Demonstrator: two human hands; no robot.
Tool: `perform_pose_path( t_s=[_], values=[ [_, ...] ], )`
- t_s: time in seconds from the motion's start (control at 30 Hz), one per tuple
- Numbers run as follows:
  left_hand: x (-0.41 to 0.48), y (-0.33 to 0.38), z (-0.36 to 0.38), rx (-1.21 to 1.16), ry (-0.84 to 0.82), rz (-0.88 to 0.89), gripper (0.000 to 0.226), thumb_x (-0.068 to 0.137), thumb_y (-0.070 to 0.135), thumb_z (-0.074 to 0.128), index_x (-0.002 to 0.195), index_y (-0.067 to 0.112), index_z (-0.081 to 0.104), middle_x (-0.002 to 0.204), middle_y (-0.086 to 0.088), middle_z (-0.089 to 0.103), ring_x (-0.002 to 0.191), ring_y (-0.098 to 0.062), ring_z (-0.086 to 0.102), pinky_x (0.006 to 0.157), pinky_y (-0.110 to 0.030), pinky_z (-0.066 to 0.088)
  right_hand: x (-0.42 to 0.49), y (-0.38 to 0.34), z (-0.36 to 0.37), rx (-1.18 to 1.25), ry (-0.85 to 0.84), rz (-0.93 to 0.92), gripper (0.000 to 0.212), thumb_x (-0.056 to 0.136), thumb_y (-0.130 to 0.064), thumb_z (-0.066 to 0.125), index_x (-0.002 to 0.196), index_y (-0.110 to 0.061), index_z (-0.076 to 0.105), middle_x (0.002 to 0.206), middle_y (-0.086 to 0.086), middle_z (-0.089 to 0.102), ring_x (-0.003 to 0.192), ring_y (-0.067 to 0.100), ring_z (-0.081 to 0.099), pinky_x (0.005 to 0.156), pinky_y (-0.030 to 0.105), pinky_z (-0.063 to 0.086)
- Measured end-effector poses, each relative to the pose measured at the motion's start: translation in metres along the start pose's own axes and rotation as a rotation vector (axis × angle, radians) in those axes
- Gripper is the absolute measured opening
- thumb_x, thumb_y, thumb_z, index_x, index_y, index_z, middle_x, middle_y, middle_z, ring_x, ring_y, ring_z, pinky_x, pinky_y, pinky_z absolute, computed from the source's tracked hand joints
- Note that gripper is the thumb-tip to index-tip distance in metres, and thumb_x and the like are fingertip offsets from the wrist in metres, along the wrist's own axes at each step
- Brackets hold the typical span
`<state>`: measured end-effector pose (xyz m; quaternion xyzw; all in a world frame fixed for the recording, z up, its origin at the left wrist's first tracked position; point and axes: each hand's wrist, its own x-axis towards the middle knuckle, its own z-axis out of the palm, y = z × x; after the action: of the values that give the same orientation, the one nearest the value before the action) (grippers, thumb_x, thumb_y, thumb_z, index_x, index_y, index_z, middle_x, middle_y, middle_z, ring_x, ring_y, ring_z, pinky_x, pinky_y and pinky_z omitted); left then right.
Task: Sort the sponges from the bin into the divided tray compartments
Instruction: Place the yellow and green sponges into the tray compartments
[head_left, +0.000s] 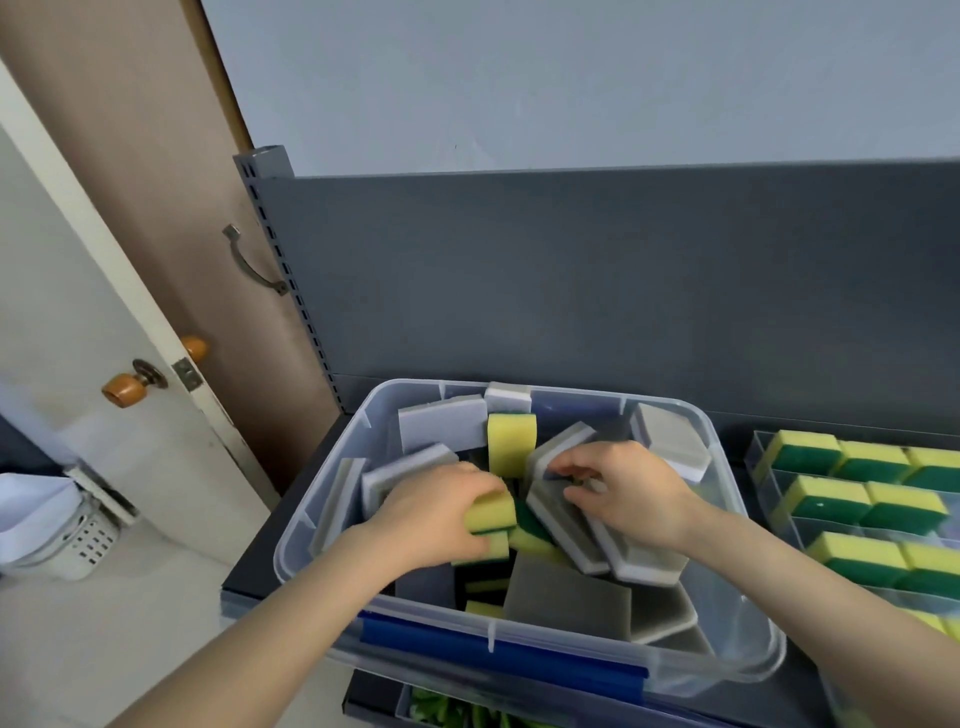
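1. On the near rim of the clear bin (748, 623), a blue latch (498, 657) is sitting.
2. Left of the bin's middle, the left hand (436, 514) is gripping a yellow-and-green sponge (491, 512), its fingers curling over the top.
3. Right of the bin's middle, the right hand (623, 493) is pinching the upper edge of a grey sponge (558, 525) between curled fingers and thumb.
4. Near the bin's far wall, an upright yellow sponge (511, 441) is standing among pale ones.
5. Right of the bin, the divided tray (763, 441) is holding rows of sorted sponges (810, 452).
6. Behind the bin, a grey panel (571, 286) is standing.
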<state>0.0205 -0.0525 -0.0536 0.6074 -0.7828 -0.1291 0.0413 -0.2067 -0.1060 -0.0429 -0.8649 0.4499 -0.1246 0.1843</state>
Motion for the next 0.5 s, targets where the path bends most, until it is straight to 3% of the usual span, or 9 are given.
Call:
perform_pose_path(
  t_s=[0.1, 0.23, 0.3, 0.4, 0.5],
  values=[
    [0.000, -0.006, -0.009, -0.107, 0.117, -0.067, 0.046, 0.085, 0.029, 0.062, 0.129, 0.037, 0.052, 0.122, 0.014, 0.057, 0.096, -0.002, 0.051, 0.079, -0.023, 0.049, 0.005, 0.004, -0.001, 0.009, 0.010, 0.008, 0.028, 0.083, -0.027, 0.060, 0.110, -0.033, 0.064, 0.102, -0.013, 0.069, 0.093, 0.009, 0.063, 0.081, 0.029, 0.052],
    [0.000, -0.001, -0.009, -0.066, 0.100, -0.067, 0.051, 0.089, 0.025, 0.057, 0.137, 0.037, 0.044, 0.127, 0.010, 0.055, 0.100, -0.007, 0.054, 0.076, -0.022, 0.049, 0.021, 0.002, -0.001, 0.016, 0.014, 0.014, 0.030, 0.083, -0.026, 0.060, 0.112, -0.033, 0.063, 0.104, -0.013, 0.068, 0.094, 0.007, 0.062, 0.081, 0.024, 0.051],
    [-0.001, 0.001, -0.013, -0.049, 0.187, -0.097, 0.052, 0.092, 0.023, 0.051, 0.141, 0.035, 0.038, 0.129, 0.007, 0.055, 0.099, -0.010, 0.057, 0.070, -0.021, 0.046, 0.032, -0.002, -0.002, 0.009, 0.001, 0.029, 0.033, 0.085, -0.022, 0.058, 0.116, -0.029, 0.062, 0.110, -0.011, 0.067, 0.099, 0.008, 0.061, 0.085, 0.024, 0.049],
    [-0.007, -0.004, -0.027, -0.056, 0.397, -0.186, 0.052, 0.091, 0.020, 0.046, 0.140, 0.033, 0.039, 0.124, 0.004, 0.059, 0.091, -0.018, 0.059, 0.069, -0.033, 0.049, 0.048, -0.008, -0.003, -0.053, 0.027, 0.033, 0.037, 0.086, -0.017, 0.054, 0.121, -0.026, 0.059, 0.119, -0.007, 0.064, 0.107, 0.013, 0.060, 0.090, 0.029, 0.049],
    [-0.014, -0.011, -0.041, -0.110, 0.561, -0.249, 0.046, 0.091, 0.020, 0.046, 0.135, 0.031, 0.046, 0.124, 0.005, 0.059, 0.094, -0.019, 0.058, 0.065, -0.029, 0.041, 0.067, -0.015, 0.005, -0.159, 0.047, 0.023, 0.040, 0.088, -0.016, 0.052, 0.126, -0.026, 0.054, 0.125, -0.001, 0.059, 0.108, 0.020, 0.058, 0.090, 0.032, 0.049]
  ],
)
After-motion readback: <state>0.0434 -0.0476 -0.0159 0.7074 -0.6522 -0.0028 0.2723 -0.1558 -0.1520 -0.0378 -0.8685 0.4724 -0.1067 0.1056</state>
